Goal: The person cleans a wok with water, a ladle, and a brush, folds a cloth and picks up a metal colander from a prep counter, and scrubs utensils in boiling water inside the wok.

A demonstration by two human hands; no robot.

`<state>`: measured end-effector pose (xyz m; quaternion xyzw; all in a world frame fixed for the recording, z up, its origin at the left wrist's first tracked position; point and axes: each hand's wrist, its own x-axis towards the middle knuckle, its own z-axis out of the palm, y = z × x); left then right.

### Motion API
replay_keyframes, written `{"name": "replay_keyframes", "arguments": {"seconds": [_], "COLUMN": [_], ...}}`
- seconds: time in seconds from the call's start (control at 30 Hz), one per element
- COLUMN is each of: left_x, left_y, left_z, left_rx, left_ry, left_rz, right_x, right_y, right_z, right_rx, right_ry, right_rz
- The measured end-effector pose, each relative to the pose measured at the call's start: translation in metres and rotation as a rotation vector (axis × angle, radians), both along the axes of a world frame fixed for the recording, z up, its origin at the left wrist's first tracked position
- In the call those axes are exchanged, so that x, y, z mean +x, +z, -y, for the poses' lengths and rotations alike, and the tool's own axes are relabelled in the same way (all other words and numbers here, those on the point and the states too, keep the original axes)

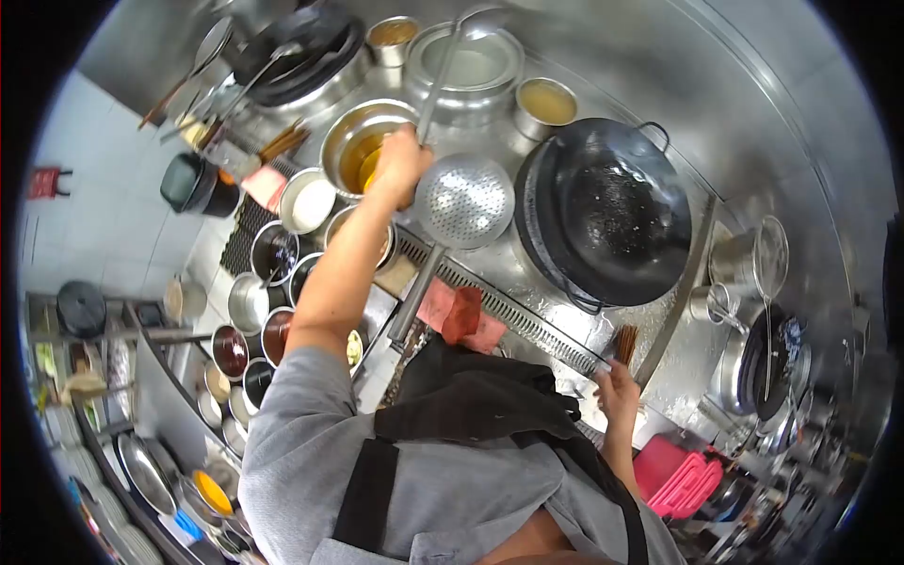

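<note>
By the left hand (400, 162), a long-handled ladle (440, 85) is gripped in closed fingers, its head being held far ahead, over the rim of a wide steel pot (466, 105) with a pale grey surface inside. Amber liquid (354, 162) is contained in the steel bowl (365, 114) beneath and left of that hand. At the near right, the right hand (618, 391) is placed beside a bamboo brush (626, 341), its fingers curled; whether the brush is gripped cannot be told. Cloudy yellowish liquid is held in a small pot (533, 130) just right of the wide one. Between bowl and black wok (626, 226), which is spotted with moisture, a perforated skimmer (465, 209) is seen. White contents (314, 202) are kept in a pot farther left.
</note>
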<state>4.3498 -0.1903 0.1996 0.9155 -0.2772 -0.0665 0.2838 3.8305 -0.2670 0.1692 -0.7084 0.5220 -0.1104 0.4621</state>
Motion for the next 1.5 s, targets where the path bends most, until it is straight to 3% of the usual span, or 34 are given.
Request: {"name": "replay_keyframes", "arguments": {"seconds": [0.1, 0.17, 0.27, 0.33, 0.37, 0.43, 0.47, 0.5, 0.57, 0.6, 0.7, 0.97, 1.03, 1.27, 1.37, 1.43, 1.5], "left_x": [0.038, 0.078, 0.092, 0.099, 0.101, 0.089, 0.073, 0.065, 0.059, 0.057, 0.022, -0.063, -0.087, -0.134, -0.180, -0.185, -0.188], "left_y": [0.006, -0.013, -0.020, -0.023, -0.026, -0.015, -0.001, 0.000, 0.008, 0.012, 0.051, 0.116, 0.128, 0.126, 0.125, 0.105, 0.091], "left_z": [0.042, 0.070, 0.095, 0.107, 0.109, 0.111, 0.110, 0.105, 0.097, 0.090, 0.066, 0.015, 0.001, -0.039, -0.045, -0.050, -0.051], "left_rx": [0.203, 0.341, 0.372, 0.255, 0.258, -0.761, -0.982, -0.978, -1.230, -1.229, -1.130, -0.846, -0.781, -0.387, -0.296, -0.186, -0.110], "left_ry": [0.069, -0.022, -0.049, -0.056, -0.067, 0.045, 0.145, 0.136, 0.053, -0.006, 0.056, -0.219, -0.159, -0.204, 0.038, -0.113, -0.315], "left_rz": [0.075, 0.083, 0.095, -0.427, -0.416, -1.407, -1.534, -1.531, -1.744, -1.870, -1.858, -1.871, -1.911, -1.499, -1.130, -0.999, -0.804], "right_x": [-0.052, -0.081, -0.113, -0.131, -0.138, -0.147, -0.150, -0.155, -0.164, -0.162, -0.177, -0.185, -0.187, -0.202, -0.187, -0.177, -0.177], "right_y": [-0.036, -0.052, -0.068, -0.089, -0.100, -0.111, -0.113, -0.118, -0.133, -0.125, -0.141, -0.131, -0.126, -0.134, -0.107, -0.113, -0.118], "right_z": [-0.022, -0.037, -0.062, -0.073, -0.077, -0.083, -0.083, -0.082, -0.077, -0.072, -0.062, -0.027, -0.021, -0.022, -0.018, -0.003, 0.007], "right_rx": [-0.018, -0.047, 0.005, 0.135, 0.138, 0.200, 0.194, 0.195, 0.170, 0.190, 0.133, 0.100, 0.080, 0.152, -0.089, 0.025, 0.028], "right_ry": [-0.112, -0.181, -0.274, -0.369, -0.380, -0.411, -0.400, -0.406, -0.402, -0.361, -0.302, -0.274, -0.252, -0.219, 0.056, 0.269, 0.308], "right_rz": [-0.139, -0.185, -0.319, -0.279, -0.270, -0.268, -0.276, -0.269, -0.264, -0.286, -0.300, -0.288, -0.291, -0.289, -0.281, -0.345, -0.396]}}
